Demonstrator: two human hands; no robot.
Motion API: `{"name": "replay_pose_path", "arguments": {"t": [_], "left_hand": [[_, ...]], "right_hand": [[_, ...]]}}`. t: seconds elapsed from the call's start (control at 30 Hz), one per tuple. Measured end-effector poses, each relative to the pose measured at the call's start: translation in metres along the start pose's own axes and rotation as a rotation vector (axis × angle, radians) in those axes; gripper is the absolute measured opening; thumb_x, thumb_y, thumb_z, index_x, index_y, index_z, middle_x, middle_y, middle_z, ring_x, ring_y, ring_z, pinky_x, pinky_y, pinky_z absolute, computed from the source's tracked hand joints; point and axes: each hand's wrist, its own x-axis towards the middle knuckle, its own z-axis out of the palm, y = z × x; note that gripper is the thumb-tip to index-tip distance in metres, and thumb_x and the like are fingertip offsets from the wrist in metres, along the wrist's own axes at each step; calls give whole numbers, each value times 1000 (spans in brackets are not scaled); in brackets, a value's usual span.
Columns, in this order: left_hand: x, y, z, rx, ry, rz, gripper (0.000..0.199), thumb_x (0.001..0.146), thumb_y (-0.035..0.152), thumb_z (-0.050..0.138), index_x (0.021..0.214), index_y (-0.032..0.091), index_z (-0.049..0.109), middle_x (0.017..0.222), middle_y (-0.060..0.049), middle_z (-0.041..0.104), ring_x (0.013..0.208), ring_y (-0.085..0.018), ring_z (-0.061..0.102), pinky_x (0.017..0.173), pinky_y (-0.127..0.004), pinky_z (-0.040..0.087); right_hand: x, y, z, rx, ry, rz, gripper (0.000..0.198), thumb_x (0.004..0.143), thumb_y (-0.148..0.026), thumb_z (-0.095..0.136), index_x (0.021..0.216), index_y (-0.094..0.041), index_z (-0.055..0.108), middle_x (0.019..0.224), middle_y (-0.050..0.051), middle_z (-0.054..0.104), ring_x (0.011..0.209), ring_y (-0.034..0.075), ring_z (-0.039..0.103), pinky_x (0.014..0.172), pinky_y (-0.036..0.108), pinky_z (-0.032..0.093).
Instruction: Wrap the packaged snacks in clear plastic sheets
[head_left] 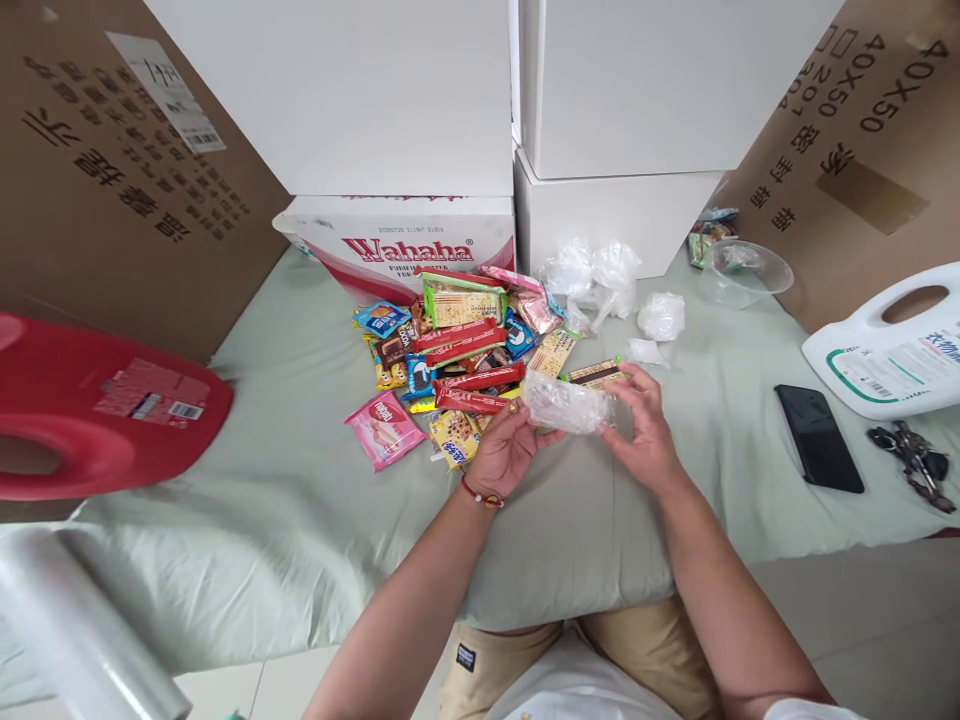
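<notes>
1. Through the head camera I am seeing a pale green cloth (315,580) covering the surface, wrinkling along its near edge, with light floor tiles (225,690) showing below.
2. At the back, the Wahaha carton (409,240) is serving as my landmark; a white box (330,90) is sitting above it, and more white boxes (615,215) are standing to its right.
3. Brown cardboard panels (135,130) are flanking the space on both sides of the carton.
4. A heap of wrapped snacks (465,340) is lying just in front of the carton.
5. A clear plastic bundle (566,402) is hanging between both hands, in front of the carton and toward its right.
6. The left hand (504,450) is clamping thumb and fingers on one end; the right hand (645,430) is holding its fingers apart at the other, and I cannot tell whether they are gripping.
7. Right of the carton, crumpled plastic (615,275) is lying near; a clear tub (750,275), white jug (900,345), phone (819,440) and keys (915,465) are resting farther off.
8. Left of the carton, a red jug (112,410) is lying; nearer me, a film roll (82,620) is showing.
</notes>
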Motion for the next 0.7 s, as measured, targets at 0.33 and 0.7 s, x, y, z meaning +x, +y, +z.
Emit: {"name": "replay_pose_path", "arguments": {"t": [0.33,0.7], "left_hand": [[1,-4,-2,125,1,30,35,72,40,90,86,16,68,81,1,67,72,-10,61,64,-23,55],[-1,-2,1,143,-45,16,33,71,34,91,82,16,65,80,1,63,71,-10,61,61,-22,48]], "right_hand": [[-2,2,4,469,160,444,24,82,-46,78,89,-24,71,79,-2,62,68,13,52,62,26,43],[9,18,-9,995,389,708,33,62,-29,91,77,-18,64,59,-9,46,45,3,32,38,15,26]]}}
